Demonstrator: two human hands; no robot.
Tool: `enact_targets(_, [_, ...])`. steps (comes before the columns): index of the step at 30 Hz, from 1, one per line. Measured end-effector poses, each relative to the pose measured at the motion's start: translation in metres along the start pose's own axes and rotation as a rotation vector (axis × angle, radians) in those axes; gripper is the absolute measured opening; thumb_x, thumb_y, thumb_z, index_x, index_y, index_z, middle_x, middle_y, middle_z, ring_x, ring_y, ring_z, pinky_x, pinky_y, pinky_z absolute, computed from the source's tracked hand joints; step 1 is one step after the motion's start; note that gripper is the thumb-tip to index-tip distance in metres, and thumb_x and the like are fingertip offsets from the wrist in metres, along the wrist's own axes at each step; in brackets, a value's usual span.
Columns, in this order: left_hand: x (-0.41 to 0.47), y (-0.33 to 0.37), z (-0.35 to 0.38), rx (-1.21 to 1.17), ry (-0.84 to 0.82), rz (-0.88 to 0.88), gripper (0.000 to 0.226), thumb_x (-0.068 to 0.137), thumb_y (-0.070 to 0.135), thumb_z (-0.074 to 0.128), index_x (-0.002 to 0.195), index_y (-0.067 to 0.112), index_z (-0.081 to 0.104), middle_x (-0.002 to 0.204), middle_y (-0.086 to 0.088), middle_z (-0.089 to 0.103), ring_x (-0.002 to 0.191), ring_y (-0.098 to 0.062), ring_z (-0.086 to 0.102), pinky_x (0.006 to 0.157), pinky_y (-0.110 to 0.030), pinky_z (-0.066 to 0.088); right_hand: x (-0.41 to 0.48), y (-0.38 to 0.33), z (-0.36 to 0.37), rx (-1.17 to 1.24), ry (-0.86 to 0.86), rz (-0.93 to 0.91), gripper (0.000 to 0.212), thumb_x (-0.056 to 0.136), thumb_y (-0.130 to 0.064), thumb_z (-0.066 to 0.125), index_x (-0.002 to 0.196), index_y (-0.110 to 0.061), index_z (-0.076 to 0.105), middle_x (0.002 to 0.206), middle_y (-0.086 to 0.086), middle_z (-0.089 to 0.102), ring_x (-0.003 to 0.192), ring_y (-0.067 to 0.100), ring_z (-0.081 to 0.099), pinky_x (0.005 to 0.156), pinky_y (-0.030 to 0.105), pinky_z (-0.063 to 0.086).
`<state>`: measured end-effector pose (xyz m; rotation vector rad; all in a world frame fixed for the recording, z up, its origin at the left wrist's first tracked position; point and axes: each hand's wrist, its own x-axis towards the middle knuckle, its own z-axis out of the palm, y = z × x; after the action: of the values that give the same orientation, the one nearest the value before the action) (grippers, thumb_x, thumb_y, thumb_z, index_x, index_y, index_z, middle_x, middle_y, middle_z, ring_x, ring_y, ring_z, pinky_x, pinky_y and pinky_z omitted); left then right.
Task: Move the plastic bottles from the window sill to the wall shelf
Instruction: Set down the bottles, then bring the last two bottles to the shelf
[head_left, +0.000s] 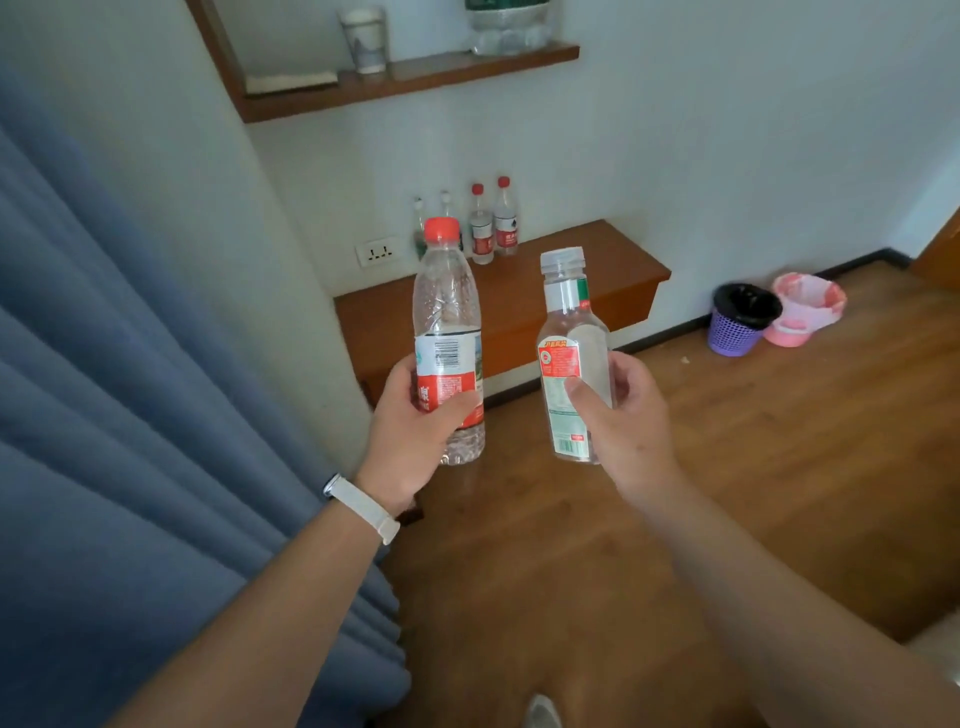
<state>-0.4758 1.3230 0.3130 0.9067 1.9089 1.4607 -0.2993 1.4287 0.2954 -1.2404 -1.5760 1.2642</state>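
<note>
Bottles: the red-capped bottle sits in the left hand, the clear-capped bottle in the right hand, each wrapped low around the label. Both look empty, so probably light, thin-walled and easily crushed. More bottles stand on the lower wall shelf ahead.

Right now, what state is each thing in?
Left hand: shut on red-capped bottle, upright.
Right hand: shut on clear-capped bottle, tilted slightly.
Four bottles: standing on lower wall shelf, capped.
Cup: upright on upper shelf.
Purple bin: upright, lined.
</note>
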Motion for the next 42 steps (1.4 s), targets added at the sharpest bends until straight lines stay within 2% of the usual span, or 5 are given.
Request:
enact_targets(16, [0.132, 0.050, 0.123, 0.010, -0.124, 0.076, 0.066, 0.087, 0.027, 0.074, 0.145, 0.028, 0.041, 0.131, 0.008, 0.059, 0.117, -0.013, 0.060, 0.096, -0.036, 0.053, 0.146, 0.008, -0.094, 0.028, 0.123, -0.025, 0.049, 0.083, -0.043, 0.071, 0.124, -0.032, 0.047, 0.112, -0.014, 0.058, 0.100, 0.009, 0.061, 0.081, 0.029, 0.056])
enact_targets(26, [0.250, 0.044, 0.228, -0.058, -0.258, 0.096, 0.063, 0.086, 0.026, 0.075, 0.141, 0.027, 0.043, 0.120, 0.016, 0.061, 0.107, -0.003, 0.063, 0.072, -0.012, 0.052, 0.260, 0.037, -0.137, -0.001, 0.234, -0.039, 0.049, 0.081, -0.040, 0.072, 0.123, -0.023, 0.053, 0.112, -0.008, 0.063, 0.099, 0.007, 0.063, 0.074, 0.020, 0.056])
enact_targets(31, [0.319, 0.054, 0.288, -0.090, -0.324, 0.079, 0.065, 0.085, 0.027, 0.076, 0.142, 0.025, 0.044, 0.124, 0.009, 0.062, 0.110, -0.011, 0.064, 0.085, -0.026, 0.056, 0.330, 0.037, -0.167, -0.024, 0.295, -0.028, 0.044, 0.079, -0.040, 0.073, 0.118, -0.025, 0.057, 0.107, -0.011, 0.066, 0.096, 0.006, 0.066, 0.081, 0.033, 0.059])
enact_targets(35, [0.362, 0.072, 0.332, -0.097, -0.375, 0.110, 0.065, 0.084, 0.027, 0.078, 0.140, 0.025, 0.046, 0.124, 0.007, 0.064, 0.110, -0.011, 0.065, 0.089, -0.034, 0.058, 0.374, 0.028, -0.198, -0.056, 0.354, -0.046, 0.044, 0.083, -0.040, 0.070, 0.121, -0.025, 0.055, 0.106, -0.014, 0.064, 0.096, 0.005, 0.065, 0.075, 0.025, 0.058])
enact_targets(42, [0.409, 0.095, 0.384, -0.030, -0.390, 0.153, 0.060, 0.084, 0.030, 0.076, 0.134, 0.034, 0.044, 0.116, 0.022, 0.059, 0.099, 0.005, 0.063, 0.068, -0.008, 0.051, 0.443, 0.034, -0.236, -0.034, 0.371, -0.013, 0.047, 0.083, -0.041, 0.068, 0.124, -0.023, 0.053, 0.108, -0.012, 0.062, 0.098, 0.009, 0.064, 0.074, 0.025, 0.057])
